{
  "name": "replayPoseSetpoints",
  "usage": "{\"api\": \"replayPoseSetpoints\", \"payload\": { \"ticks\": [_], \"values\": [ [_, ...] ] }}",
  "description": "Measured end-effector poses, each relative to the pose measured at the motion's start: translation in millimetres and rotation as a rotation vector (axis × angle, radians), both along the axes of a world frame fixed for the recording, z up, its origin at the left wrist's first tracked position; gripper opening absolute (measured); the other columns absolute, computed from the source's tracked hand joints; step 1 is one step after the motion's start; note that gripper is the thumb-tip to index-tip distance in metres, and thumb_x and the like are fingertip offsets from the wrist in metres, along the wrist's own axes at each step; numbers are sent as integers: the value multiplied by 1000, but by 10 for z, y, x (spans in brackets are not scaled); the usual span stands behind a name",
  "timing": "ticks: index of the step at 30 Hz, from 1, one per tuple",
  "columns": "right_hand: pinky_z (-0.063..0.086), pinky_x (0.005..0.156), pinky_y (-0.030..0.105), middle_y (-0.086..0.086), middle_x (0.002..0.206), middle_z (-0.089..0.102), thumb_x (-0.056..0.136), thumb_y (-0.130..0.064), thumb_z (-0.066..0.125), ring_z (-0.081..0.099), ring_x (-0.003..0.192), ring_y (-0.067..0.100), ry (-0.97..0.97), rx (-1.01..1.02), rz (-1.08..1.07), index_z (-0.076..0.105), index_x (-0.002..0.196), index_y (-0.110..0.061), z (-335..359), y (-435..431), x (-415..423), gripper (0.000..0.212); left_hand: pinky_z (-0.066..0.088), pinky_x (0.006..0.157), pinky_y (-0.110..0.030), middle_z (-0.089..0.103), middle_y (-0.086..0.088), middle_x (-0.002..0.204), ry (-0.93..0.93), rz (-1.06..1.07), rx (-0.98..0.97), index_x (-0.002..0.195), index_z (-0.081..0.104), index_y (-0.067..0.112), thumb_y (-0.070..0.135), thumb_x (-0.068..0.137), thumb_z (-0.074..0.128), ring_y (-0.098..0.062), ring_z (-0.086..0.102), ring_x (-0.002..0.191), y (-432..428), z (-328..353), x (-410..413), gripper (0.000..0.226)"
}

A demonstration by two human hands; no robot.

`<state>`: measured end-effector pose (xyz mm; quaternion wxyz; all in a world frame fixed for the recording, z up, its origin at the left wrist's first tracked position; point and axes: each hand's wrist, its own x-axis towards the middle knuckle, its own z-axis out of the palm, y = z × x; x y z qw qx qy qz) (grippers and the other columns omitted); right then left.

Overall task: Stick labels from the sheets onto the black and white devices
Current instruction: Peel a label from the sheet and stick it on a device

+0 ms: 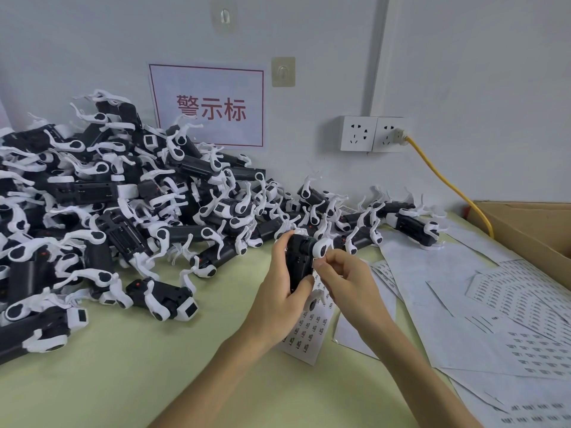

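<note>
A factory labelling bench (pixel 154 366): heaped devices (pixel 92 193), label sheets (pixel 509 304) (wall sign (pixel 210 106) too).

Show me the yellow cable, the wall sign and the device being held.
Cable (pixel 445 179): head view, middle of its yellow run.
Sign (pixel 207 110): head view, on the red writing.
Held device (pixel 298 262): head view, its black body.

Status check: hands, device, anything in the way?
Left hand grips device upright. Right hand pinches at its side. Label sheet lies beneath; nothing blocking.

Head-worn view looks forward and down, close over the table (pixel 129 359).
</note>
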<state>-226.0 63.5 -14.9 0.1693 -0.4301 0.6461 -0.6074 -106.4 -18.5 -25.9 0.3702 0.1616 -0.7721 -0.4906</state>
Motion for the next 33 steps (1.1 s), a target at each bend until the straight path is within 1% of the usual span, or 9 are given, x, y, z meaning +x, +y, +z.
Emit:
{"api": "replayPoseSetpoints", "payload": {
  "ticks": [2,5,9,11,17,18,21,22,33],
  "values": [
    [33,48,17,-11,54,42,101,-24,61,36,49,7,-19,-2,4,62,76,-20,4,3,4,26,52,75,-13,65,11,119,-4,4,4,149,23,40,2,104,49,-2,71,91,2,-7,5,65],
    [33,47,17,-9,54,42,101,-24,61,35,50,8,-31,2,7,63,77,-17,10,9,6,25,51,76,-14,66,14,117,-18,16,-16,148,22,44,4,103,50,-4,71,92,-1,-13,10,66],
    [32,47,17,-10,53,43,101,-24,61,35,49,8,-39,6,14,61,73,-20,15,15,5,28,52,74,-17,68,9,114,-29,6,-5,154,22,33,4,103,50,-8,73,86,-4,-18,6,65],
    [32,47,17,-11,53,44,101,-24,62,36,49,8,-40,11,13,63,75,-18,11,12,-2,26,52,75,-16,68,8,114,-32,15,-14,155,22,32,4,103,51,-8,73,89,-8,-22,6,66],
    [33,48,11,-15,51,50,98,-21,66,43,46,1,-52,3,12,66,77,-12,-9,4,-24,23,54,82,-15,67,17,118,-26,22,-29,154,23,32,10,104,53,-1,71,99,-23,-41,8,62],
    [34,48,10,-16,51,51,98,-20,66,44,46,0,-55,0,12,67,76,-13,-9,2,-24,23,55,83,-16,66,19,118,-20,26,-32,154,24,32,11,104,54,-1,71,101,-26,-42,6,61],
    [33,47,10,-15,51,52,97,-19,68,45,45,1,-60,0,11,68,76,-13,-2,5,-24,22,62,87,-36,66,14,123,8,13,4,154,25,31,14,105,56,-9,70,109,-36,-53,-3,60],
    [33,46,11,-14,51,52,96,-19,68,43,44,1,-64,1,12,68,76,-13,1,6,-24,21,62,87,-38,66,13,123,12,13,7,154,26,32,16,105,57,-10,70,109,-40,-54,-6,60],
    [29,46,20,-8,48,47,95,-16,70,34,45,9,-104,34,24,67,73,-8,62,46,-16,23,64,81,-44,68,15,116,22,7,-8,144,33,48,33,98,58,-10,74,95,-85,-84,-8,55]
  ]
}}
